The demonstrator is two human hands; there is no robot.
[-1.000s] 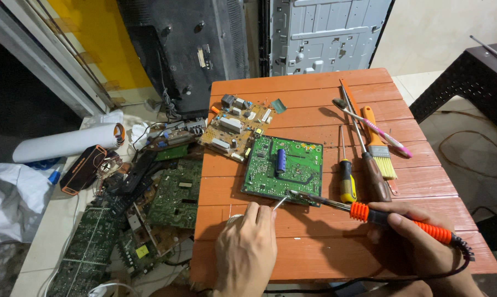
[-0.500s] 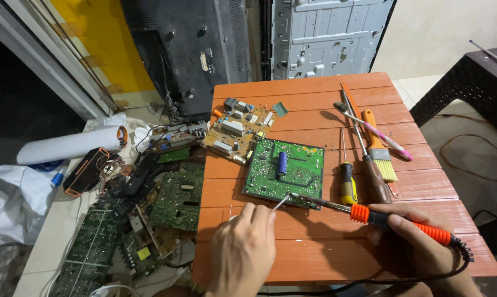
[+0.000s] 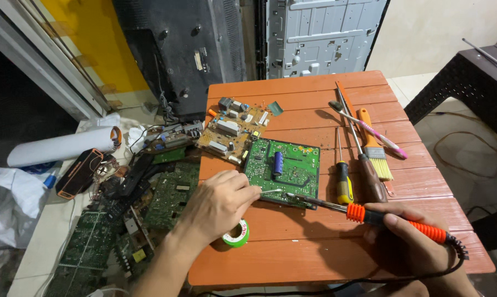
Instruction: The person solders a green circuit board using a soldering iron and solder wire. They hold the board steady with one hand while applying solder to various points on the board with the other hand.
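A green circuit board (image 3: 284,168) lies on the orange slatted table (image 3: 314,250). My left hand (image 3: 218,203) pinches a thin strand of solder wire (image 3: 271,191), its end at the board's near edge. Under that hand sits a small green solder spool (image 3: 237,235). My right hand (image 3: 411,242) grips an orange-handled soldering iron (image 3: 397,219); its metal tip (image 3: 292,196) meets the wire at the board's near edge.
A tan circuit board (image 3: 232,127) lies at the table's left edge. Two screwdrivers (image 3: 343,176), a brush (image 3: 374,146) and a pink pen-like tool (image 3: 369,129) lie right of the green board. Loose boards and cables (image 3: 122,209) cover the floor at left. A dark stool (image 3: 479,77) stands at right.
My left hand has slid up and right, bringing the wire to the board's edge and uncovering the green spool. The iron stays at the board's near edge.
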